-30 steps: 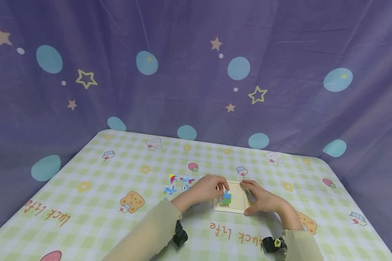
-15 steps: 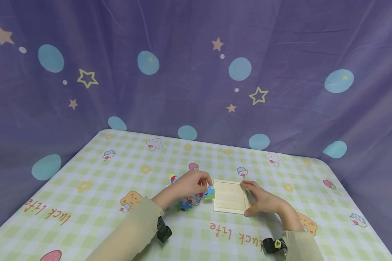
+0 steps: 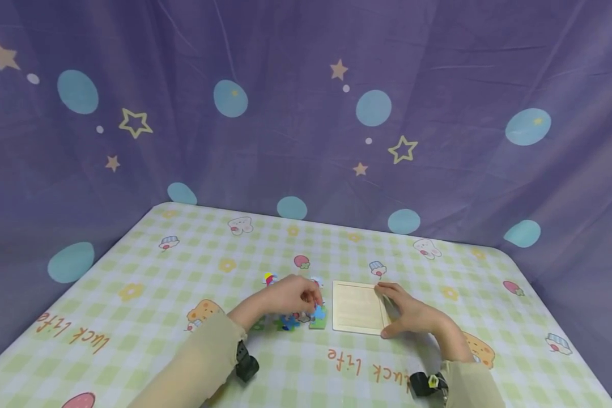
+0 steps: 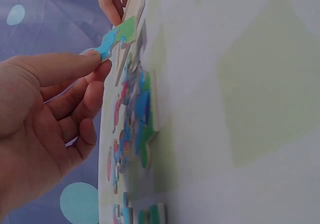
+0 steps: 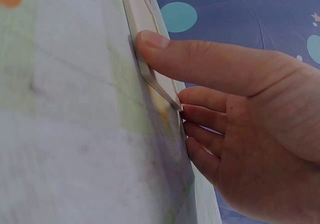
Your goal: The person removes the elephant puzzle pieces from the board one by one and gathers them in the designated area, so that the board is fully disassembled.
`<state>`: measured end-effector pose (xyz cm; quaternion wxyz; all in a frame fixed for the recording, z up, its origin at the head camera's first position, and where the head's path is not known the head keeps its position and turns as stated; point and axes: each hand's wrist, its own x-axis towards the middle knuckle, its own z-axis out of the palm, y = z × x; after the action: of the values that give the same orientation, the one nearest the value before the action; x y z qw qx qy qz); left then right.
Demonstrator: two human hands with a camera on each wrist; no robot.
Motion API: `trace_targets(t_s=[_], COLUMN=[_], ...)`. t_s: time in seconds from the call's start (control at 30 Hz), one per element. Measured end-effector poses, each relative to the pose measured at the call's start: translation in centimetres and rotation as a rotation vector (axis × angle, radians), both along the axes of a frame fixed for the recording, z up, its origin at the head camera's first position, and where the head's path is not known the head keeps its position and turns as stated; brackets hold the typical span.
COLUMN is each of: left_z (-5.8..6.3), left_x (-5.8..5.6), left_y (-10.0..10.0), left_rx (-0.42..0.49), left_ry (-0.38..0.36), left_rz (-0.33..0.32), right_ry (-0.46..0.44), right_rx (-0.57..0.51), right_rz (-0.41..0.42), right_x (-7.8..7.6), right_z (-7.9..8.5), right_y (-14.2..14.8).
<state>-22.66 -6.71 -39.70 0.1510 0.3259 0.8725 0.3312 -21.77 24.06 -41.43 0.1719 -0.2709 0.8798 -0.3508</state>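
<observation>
My left hand point(image 3: 292, 296) pinches a blue and green jigsaw piece point(image 3: 318, 318) between thumb and fingers, just left of a shallow wooden puzzle tray point(image 3: 358, 309). In the left wrist view, that hand point(image 4: 47, 103) has the blue end of the piece point(image 4: 120, 36) at its fingertips, with the green end pointing away. My right hand point(image 3: 413, 313) holds the tray by its right side, thumb at the near corner and fingers at the far one. Seen from the right wrist, the thumb of this hand point(image 5: 260, 119) lies on the tray's pale rim point(image 5: 145, 66).
Several loose jigsaw pieces point(image 3: 288, 323) lie around and under my left hand, partly hidden by it. A piece with yellow and red point(image 3: 270, 278) is at the back of them. A checked cloth point(image 3: 183, 362) covers the table, and a purple curtain point(image 3: 296, 153) hangs behind.
My left hand has carried the jigsaw piece leftward from over the tray to beside it, near the loose pieces. My right hand has stayed at the tray's right side.
</observation>
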Motion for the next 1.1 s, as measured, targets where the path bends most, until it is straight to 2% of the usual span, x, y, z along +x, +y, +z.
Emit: trace_targets(t_s=[0.07, 0.2, 0.3, 0.53, 0.67, 0.8, 0.93, 1.1], left_z=[-0.2, -0.4, -0.5, -0.8, -1.0, -1.0, -1.0, -0.5], left_x=[0.1, 0.2, 0.2, 0.2, 0.1, 0.0, -0.1, -0.1], left_y=[0.0, 0.1, 0.2, 0.4, 0.3, 0.1, -0.7, -2.5], left_rx=[0.007, 0.007, -0.009, -0.027, -0.037, -0.039, -0.013, 0.032], left_ry=[-0.025, -0.057, -0.052, -0.030, -0.032, -0.026, 0.007, 0.069], left_rz=[-0.002, -0.006, -0.008, 0.006, 0.020, 0.027, 0.039, 0.105], right_ry=[0.037, 0.044, 0.006, 0.040, -0.014, -0.028, 0.009, 0.146], right_rx=[0.005, 0.004, -0.004, 0.020, 0.005, 0.023, 0.049, 0.037], right_rz=[0.022, 0.027, 0.002, 0.015, 0.007, 0.009, -0.006, -0.071], right_x=[0.0, 0.0, -0.1, -0.1, -0.1, -0.3, -0.5, -1.2], right_z=[0.1, 0.2, 0.1, 0.0, 0.1, 0.3, 0.6, 0.8], right_y=[0.0, 0.0, 0.0, 0.0, -0.1, -0.1, -0.3, 0.2])
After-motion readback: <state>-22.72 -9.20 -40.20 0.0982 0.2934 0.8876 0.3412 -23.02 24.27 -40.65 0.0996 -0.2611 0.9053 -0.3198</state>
